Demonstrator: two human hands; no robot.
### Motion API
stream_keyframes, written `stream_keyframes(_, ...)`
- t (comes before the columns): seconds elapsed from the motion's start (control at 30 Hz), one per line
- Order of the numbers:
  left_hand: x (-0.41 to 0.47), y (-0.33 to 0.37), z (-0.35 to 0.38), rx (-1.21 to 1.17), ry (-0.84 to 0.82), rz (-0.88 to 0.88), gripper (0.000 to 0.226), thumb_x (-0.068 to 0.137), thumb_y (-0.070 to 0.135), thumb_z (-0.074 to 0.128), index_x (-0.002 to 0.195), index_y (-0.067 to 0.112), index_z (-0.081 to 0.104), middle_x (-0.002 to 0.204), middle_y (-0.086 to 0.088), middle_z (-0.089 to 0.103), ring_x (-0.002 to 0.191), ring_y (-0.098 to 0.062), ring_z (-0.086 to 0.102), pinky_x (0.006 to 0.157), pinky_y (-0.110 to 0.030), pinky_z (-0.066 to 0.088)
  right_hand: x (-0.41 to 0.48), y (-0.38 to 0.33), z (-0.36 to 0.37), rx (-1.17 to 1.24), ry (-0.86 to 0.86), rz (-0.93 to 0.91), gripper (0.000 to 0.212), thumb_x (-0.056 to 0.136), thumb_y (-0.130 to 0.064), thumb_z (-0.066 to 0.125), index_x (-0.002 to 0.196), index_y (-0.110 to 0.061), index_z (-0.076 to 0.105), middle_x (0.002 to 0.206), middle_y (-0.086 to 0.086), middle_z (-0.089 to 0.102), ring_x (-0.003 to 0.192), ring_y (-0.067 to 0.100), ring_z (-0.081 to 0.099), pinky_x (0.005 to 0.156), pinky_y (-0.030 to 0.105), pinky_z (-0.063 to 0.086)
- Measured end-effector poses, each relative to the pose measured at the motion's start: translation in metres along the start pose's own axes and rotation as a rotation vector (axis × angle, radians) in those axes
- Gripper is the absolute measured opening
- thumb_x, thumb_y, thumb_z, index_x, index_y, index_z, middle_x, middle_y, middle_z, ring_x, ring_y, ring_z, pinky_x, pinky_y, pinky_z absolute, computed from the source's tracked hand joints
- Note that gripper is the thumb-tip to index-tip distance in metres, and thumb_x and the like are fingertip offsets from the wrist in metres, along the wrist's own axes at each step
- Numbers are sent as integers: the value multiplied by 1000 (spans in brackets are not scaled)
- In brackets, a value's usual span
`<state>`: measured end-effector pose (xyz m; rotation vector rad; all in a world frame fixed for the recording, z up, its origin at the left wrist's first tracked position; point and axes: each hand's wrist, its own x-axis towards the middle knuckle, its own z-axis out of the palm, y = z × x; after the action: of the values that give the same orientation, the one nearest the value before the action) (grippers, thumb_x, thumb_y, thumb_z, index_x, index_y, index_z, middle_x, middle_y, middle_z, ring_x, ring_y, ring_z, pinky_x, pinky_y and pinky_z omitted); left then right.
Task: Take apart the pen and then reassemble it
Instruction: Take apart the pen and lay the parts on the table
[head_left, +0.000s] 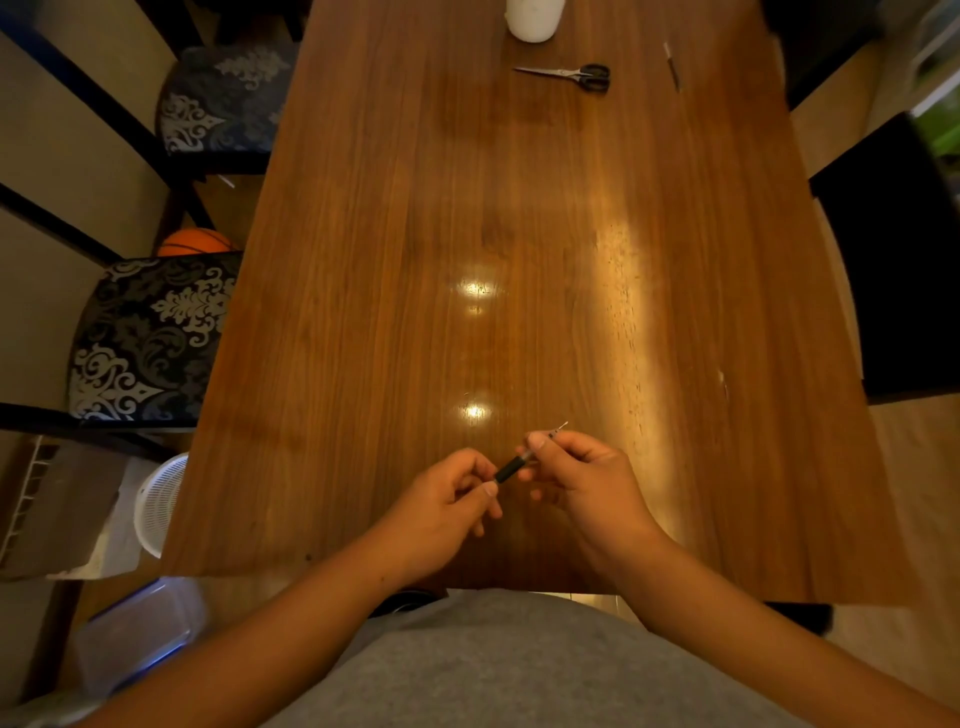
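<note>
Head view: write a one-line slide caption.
A pen held between left hand and right hand over the wooden table; scissors lie at its far end.

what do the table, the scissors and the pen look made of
The table looks like wood or veneer, glossy: grain lines, bright reflections. The scissors: shiny metal blades, black handles, probably plastic. The pen: matte black grip, paler barrel, likely plastic.
</note>
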<state>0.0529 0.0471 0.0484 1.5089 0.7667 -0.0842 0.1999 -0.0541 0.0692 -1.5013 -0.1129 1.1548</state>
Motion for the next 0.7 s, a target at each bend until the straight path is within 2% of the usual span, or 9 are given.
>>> stream_keyframes(0.1,-3,-4,-2,-8,16,-20,15,97,19,51,94,32,59,82,6,72,63,-3,62,57,-17,49,6,-9,0,-68,46,-70,18,92,-20,61,81,-11,71,82,11,74,64,13,67,51,21,52)
stream_keyframes(0.2,-5,-9,-5,-13,38,-49,14,97,19,51,95,31,59,83,4,72,64,-4,62,58,-19,49,14,-19,-1,-76,100,-103,18,95,-22,57,90,-8,68,84,13,76,60,14,70,47,22,53)
stream_keyframes(0.3,-7,-15,-8,-15,61,-72,12,97,18,52,95,27,60,79,3,71,62,-2,61,59,-20,49,24,-27,-5,-70,143,-123,16,97,-16,53,94,-5,64,77,8,74,57,11,69,47,20,54)
stream_keyframes(0.4,-8,-21,-12,-4,96,-101,11,98,17,51,96,23,59,79,1,70,61,-3,60,61,-24,49,35,-30,-8,-100,130,-109,14,96,-7,53,103,-3,64,82,8,71,63,10,69,53,20,56)
stream_keyframes(0.47,-8,-25,-15,-12,123,-117,9,98,15,51,96,20,59,77,2,69,60,-4,59,61,-26,48,41,-29,-8,-148,118,-112,12,94,-4,55,101,-4,65,79,6,71,62,9,68,54,19,56)
stream_keyframes(0.6,-8,-32,-24,-21,177,-130,9,98,14,51,96,18,59,77,1,71,57,-4,60,59,-26,48,51,-12,-3,-431,104,-80,14,90,-15,65,77,-11,69,61,5,69,49,10,63,41,15,46)
stream_keyframes(0.7,-6,-35,-29,-43,202,-140,10,98,15,50,96,21,57,82,-1,74,61,-6,64,59,-27,49,62,8,1,-727,137,-32,17,88,-24,68,74,-15,69,59,1,68,48,7,64,39,18,45)
